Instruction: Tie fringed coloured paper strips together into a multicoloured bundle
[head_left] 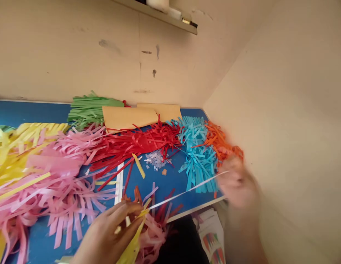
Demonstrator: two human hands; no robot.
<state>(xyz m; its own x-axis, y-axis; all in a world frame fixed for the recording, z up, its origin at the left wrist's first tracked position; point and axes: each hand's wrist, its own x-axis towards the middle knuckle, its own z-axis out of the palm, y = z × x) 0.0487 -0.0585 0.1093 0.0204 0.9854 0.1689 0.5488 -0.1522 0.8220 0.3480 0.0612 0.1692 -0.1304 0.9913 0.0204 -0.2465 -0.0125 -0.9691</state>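
Note:
My left hand [115,227] pinches a yellow paper fringe [131,247] by its narrow top at the near edge of the table. A thin white string [184,191] runs taut from that pinch up to my right hand [235,179], whose closed fingers grip it; this hand is blurred by motion. Below my left fingers hangs a pink fringe [152,236], with orange, red and lilac strips around it. Behind my right hand lie an orange fringe [216,137] and a light blue fringe [198,154].
Across the blue table [170,183] spread red fringe [137,139], pink fringe [68,154], yellow fringe [10,157] and green fringe [90,108]. Tan paper sheets [129,117] lie near the wall. Small white clippings [156,159] form a pile. A shelf [164,16] juts out above.

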